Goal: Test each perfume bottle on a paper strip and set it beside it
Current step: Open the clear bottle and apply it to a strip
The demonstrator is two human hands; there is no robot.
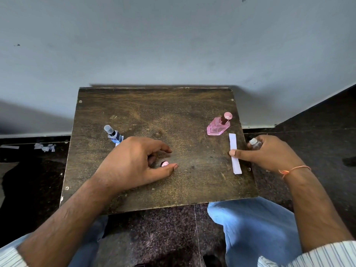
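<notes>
**Here, a strip pinned and a small bottle in the right hand**

Here the white paper strip (235, 153) lies lengthwise near the right edge of the worn wooden table (154, 112), pressed down about midway by a finger of the right hand (269, 153). That same hand curls its other fingers around a small clear bottle (255, 143) with a pale cap, held just off the table's right edge. Just beyond the strip's far end stands the pink perfume bottle (218, 127), with a dark neck and a round pink top. Across the table, on the left side, a blue bottle (113, 134) with a clear cap stands on a second paper strip (117, 143), mostly hidden behind the left hand (134, 162). This hand rests on the middle of the table, fingers loosely spread and gripping nothing; a small round pink cap (164, 164) lies between its thumb and forefinger. A thin orange thread (294, 169) circles the right wrist.
</notes>
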